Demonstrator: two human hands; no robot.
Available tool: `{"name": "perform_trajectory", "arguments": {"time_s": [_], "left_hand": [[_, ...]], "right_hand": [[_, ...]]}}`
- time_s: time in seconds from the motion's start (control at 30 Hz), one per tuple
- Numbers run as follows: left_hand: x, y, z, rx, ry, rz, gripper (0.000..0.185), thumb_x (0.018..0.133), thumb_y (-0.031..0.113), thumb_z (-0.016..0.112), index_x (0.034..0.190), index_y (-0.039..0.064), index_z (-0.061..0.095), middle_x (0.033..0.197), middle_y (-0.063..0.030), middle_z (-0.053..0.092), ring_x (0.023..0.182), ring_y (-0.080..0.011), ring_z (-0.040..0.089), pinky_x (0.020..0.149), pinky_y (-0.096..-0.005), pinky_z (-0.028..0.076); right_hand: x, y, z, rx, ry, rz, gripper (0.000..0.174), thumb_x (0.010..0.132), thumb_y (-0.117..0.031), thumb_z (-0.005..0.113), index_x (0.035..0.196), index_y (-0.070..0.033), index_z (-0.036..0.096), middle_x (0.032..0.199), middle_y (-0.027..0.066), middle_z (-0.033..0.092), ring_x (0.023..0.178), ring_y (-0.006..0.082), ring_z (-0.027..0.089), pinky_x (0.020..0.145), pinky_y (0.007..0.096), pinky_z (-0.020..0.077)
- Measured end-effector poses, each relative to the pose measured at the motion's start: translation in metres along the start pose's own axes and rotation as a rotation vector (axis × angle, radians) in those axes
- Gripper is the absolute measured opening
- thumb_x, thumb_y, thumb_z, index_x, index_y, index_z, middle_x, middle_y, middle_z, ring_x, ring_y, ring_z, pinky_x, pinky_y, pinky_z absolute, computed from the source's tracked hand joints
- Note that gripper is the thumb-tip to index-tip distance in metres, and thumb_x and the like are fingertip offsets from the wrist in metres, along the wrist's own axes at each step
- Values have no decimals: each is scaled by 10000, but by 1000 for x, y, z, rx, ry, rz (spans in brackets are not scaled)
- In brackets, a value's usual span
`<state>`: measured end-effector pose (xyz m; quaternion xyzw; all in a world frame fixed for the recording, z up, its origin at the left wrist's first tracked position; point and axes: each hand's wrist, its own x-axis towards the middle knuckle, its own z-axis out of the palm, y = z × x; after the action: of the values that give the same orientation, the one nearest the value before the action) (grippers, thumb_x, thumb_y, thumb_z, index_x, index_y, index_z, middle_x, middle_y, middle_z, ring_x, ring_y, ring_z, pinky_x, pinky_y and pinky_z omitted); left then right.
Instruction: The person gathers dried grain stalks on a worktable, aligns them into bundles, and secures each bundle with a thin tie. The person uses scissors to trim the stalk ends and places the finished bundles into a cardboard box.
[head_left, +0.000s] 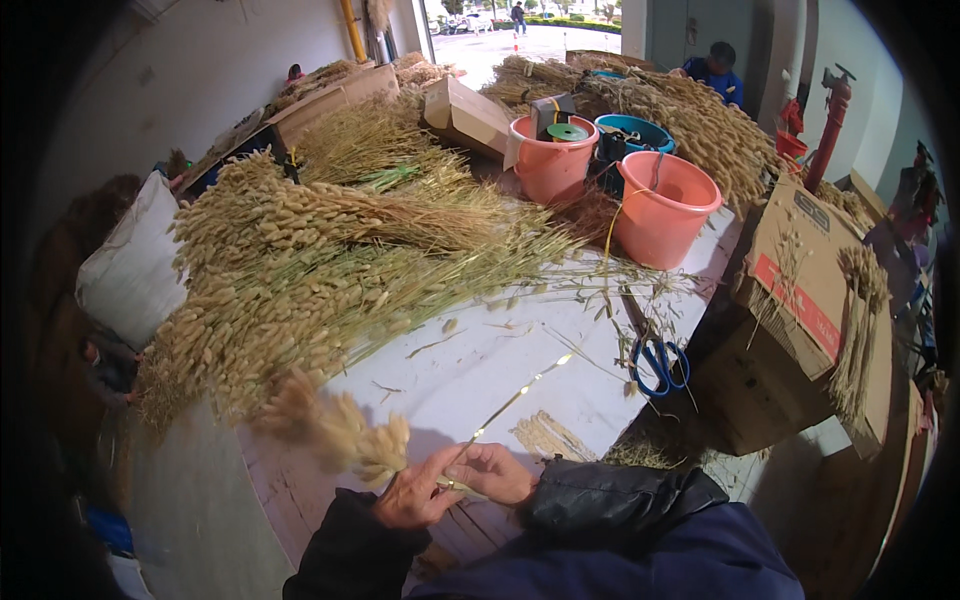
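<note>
Close before me, my left hand (418, 491) is closed around the stems of a bunch of dried bunny-tail grass (382, 446), whose fluffy heads point up and left. Against it, my right hand (496, 472) pinches at the stems with thumb and fingers. A thin shiny gold strip (517, 394) rises from between the hands towards the upper right, and a bit of it shows at the stems. A large heap of dried grass (300, 300) covers the table's left part. Blue-handled scissors (660, 367) lie at the table's right edge, their blades partly under loose stems.
Two pink buckets (664, 214) (553, 165) and a blue bucket (637, 133) stand farther back. Cardboard boxes (795, 262) bearing print stand right of the white table (450, 375). A person in blue (716, 71) is at the back right. Loose stems litter the tabletop.
</note>
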<state>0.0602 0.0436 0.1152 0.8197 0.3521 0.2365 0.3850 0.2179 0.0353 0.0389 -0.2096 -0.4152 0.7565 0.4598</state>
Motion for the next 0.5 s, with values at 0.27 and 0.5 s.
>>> {"name": "perform_trajectory", "arguments": {"time_s": [0.27,0.5], "left_hand": [[-14,-29,10,74,101,-96,103,821,69,570,876,28,492,654,-154,563,611,-328,598,534,-363,465],[-6,-38,35,300,296,-28,57,816,74,547,814,37,504,635,-173,536,573,-340,565,498,-391,430]], "right_hand": [[-3,4,-10,19,171,-20,125,894,-144,535,915,-21,529,747,6,558,668,56,491,584,222,412],[-19,-14,-7,-541,-32,-114,107,855,-80,573,944,-21,576,941,58,610,847,114,546,791,262,435]]}}
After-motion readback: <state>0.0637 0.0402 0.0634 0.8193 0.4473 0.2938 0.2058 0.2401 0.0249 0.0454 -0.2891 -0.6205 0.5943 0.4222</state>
